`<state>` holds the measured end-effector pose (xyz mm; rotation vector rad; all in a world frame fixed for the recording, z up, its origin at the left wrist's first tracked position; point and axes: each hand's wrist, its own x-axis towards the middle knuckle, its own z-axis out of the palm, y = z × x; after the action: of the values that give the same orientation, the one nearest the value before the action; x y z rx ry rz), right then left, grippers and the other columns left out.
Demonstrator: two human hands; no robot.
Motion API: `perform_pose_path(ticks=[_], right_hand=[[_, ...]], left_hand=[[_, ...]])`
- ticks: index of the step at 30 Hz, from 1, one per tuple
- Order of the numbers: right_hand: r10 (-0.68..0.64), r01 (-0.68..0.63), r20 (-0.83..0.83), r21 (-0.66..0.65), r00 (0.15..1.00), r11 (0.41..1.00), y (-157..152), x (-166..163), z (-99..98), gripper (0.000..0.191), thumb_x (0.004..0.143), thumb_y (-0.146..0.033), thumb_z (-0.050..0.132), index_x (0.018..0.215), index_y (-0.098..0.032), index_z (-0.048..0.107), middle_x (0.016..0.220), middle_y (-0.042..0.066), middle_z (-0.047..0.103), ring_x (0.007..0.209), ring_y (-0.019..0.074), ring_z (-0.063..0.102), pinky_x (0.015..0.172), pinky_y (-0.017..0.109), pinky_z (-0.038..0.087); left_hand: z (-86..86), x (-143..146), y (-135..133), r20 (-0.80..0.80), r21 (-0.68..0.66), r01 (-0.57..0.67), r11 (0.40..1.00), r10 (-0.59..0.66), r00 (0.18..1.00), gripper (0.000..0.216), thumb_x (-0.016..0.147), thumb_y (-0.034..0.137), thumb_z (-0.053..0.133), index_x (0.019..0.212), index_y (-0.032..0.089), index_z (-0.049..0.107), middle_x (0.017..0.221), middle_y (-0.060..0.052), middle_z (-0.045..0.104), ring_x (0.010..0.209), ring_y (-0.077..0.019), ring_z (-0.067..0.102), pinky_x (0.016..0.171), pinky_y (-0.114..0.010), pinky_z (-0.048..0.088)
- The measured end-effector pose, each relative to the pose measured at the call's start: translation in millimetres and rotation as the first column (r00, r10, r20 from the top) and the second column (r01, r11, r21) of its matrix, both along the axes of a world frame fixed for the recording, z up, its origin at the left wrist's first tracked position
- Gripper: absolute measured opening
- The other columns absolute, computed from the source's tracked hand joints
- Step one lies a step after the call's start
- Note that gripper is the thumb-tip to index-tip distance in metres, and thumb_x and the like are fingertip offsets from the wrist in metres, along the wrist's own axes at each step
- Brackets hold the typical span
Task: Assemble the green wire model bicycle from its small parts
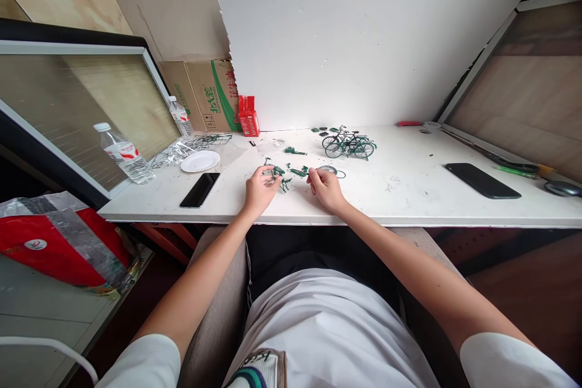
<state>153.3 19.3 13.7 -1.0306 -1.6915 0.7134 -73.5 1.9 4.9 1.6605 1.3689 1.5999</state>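
My left hand (262, 190) is closed, thumb and fingers pinching a dark green model bicycle frame (285, 183) just above the white table (364, 194). Close beside it, my right hand (325, 188) has its fingers pinched together; whatever they hold is too small to make out. Between and behind the hands lie loose green plastic parts (297, 172). A spoked toy wheel (328, 169) and a thin ring (341, 174) rest just behind my right hand. Farther back, assembled model bicycles (348, 143) stand upright, and a green part (295, 151) lies to their left.
A phone (200, 190), white plate (200, 161), sprue frames (207, 142) and water bottles (125, 154) are on the left. A red box (248, 116) stands before a carton (200, 94). On the right lie a black phone (482, 180) and a mouse (562, 188). A white board (345, 42) leans behind.
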Motion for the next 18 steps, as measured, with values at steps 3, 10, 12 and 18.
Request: perform_pose_path(ticks=[3, 10, 12, 18], right_hand=[[0.005, -0.005, 0.008, -0.003, 1.000, 1.000, -1, 0, 0.8, 0.064, 0.102, -0.077, 0.044, 0.071, -0.023, 0.061, 0.052, 0.001, 0.056, 0.050, 0.0180, 0.054, 0.057, 0.033, 0.046], [0.032, -0.032, 0.024, -0.011, 0.999, 0.999, -1, 0, -0.6, 0.063, 0.102, -0.075, 0.045, 0.071, -0.023, 0.063, 0.050, 0.000, 0.056, 0.050, 0.0181, 0.055, 0.061, 0.034, 0.048], [0.033, -0.033, 0.025, -0.010, 0.999, 0.999, -1, 0, -0.7, 0.064, 0.102, -0.075, 0.046, 0.071, -0.023, 0.063, 0.050, 0.000, 0.056, 0.050, 0.0183, 0.055, 0.061, 0.034, 0.049], [0.037, -0.037, 0.017, -0.009, 0.999, 0.999, -2, 0, -0.1, 0.063, 0.102, -0.075, 0.047, 0.071, -0.023, 0.063, 0.051, 0.001, 0.056, 0.050, 0.0185, 0.055, 0.060, 0.034, 0.047]], left_hand=[[4.3, -7, 4, -0.060, -0.036, -0.024, 0.999, 0.021, 0.998, 0.035, 0.084, 0.034, 0.081, 0.113, 0.017, 0.072, 0.090, -0.011, 0.081, 0.087, -0.0247, 0.080, 0.087, -0.040, 0.066], [19.2, -30, 1, -0.321, -0.197, -0.098, 0.975, 0.030, 0.946, 0.026, 0.084, 0.045, 0.078, 0.093, 0.021, 0.078, 0.076, -0.008, 0.079, 0.079, -0.0260, 0.077, 0.080, -0.036, 0.061], [27.5, -35, -3, -0.419, -0.180, -0.160, 0.971, 0.072, 0.905, 0.023, 0.085, 0.045, 0.076, 0.091, 0.023, 0.078, 0.074, -0.007, 0.078, 0.076, -0.0261, 0.076, 0.076, -0.035, 0.059], [86.7, -18, -19, -0.502, -0.049, -0.093, 0.994, 0.056, 0.863, 0.024, 0.092, 0.043, 0.073, 0.080, 0.022, 0.073, 0.066, -0.005, 0.070, 0.069, -0.0246, 0.071, 0.070, -0.033, 0.057]])
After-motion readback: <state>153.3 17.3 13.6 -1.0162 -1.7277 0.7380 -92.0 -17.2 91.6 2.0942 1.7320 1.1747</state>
